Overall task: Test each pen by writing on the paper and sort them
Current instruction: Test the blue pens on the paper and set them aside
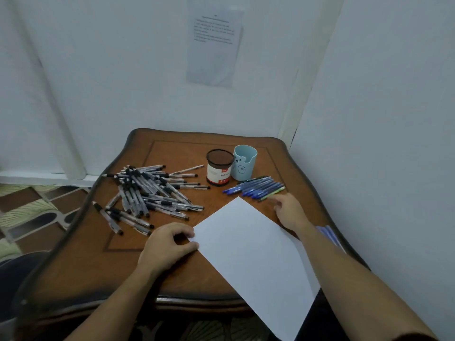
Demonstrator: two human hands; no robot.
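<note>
Blank paper (248, 244) askew on desk (93, 267).
Corner pinched in left hand (170, 244) grip; right hand (289, 212) grip loose, empty, beside blue pens (256, 188); one canister (219, 168) labelled "Ball Pen", one bear-faced cup (244, 166).

A blank white sheet of paper (248, 244) lies askew on the wooden table (98, 262), its near end overhanging the edge and its left corner pinched by the left hand (167, 247). To its left sprawls a loose heap of clear-barrelled, black-capped pens (150, 193). Just beyond its far corner, blue pens (256, 187) lie side by side in a tidy row, a green pen (273, 193) nearest the sheet.
</note>
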